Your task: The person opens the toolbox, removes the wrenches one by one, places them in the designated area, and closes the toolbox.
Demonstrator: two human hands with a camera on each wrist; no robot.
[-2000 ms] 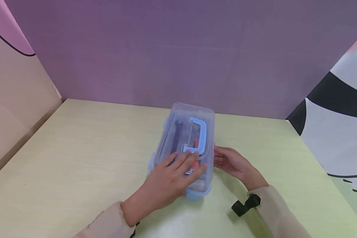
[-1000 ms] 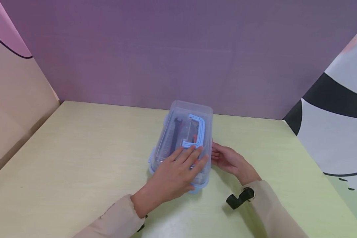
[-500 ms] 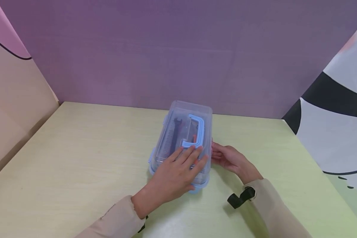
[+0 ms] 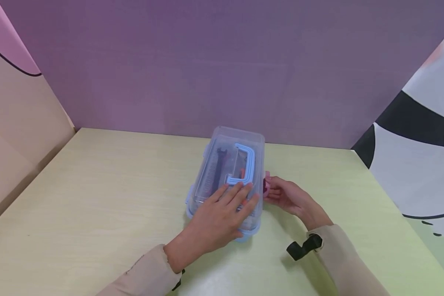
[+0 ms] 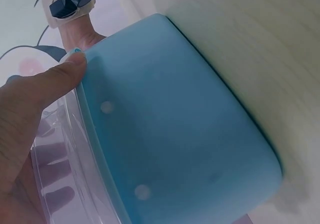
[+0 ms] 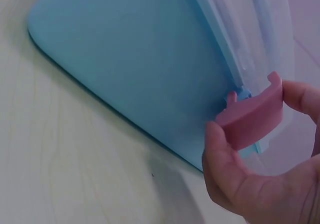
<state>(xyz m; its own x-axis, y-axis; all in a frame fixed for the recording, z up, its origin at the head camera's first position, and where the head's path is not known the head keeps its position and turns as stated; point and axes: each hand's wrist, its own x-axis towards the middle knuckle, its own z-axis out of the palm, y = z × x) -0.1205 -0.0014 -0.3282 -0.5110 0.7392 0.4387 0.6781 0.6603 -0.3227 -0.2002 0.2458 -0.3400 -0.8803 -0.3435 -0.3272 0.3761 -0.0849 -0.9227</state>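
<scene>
A plastic toolbox with a see-through lid (image 4: 222, 135) and a light blue base (image 5: 180, 119) stands on the table. Flat on the lid's near part lies my left hand (image 4: 214, 224), fingers straight and fingertips by the blue carrying handle (image 4: 250, 162). Its thumb touches the rim in the left wrist view. At the box's right side my right hand (image 4: 292, 199) pinches a pink latch (image 6: 252, 116) between thumb and fingers. The latch tilts out from the box there. Through the lid show a dark wrench (image 4: 219, 166) and some red pieces.
The pale wood-grain table (image 4: 114, 185) runs back to a purple wall panel (image 4: 222, 70). Printed panels flank it on both sides. A black wrist camera (image 4: 304, 247) sits on the right sleeve, and blue latches (image 4: 188, 194) line the box's left side.
The box has shifted slightly back with the left hand on it. My right hand has drawn a little to the right, and the pink latch now stands out from the box's side.
</scene>
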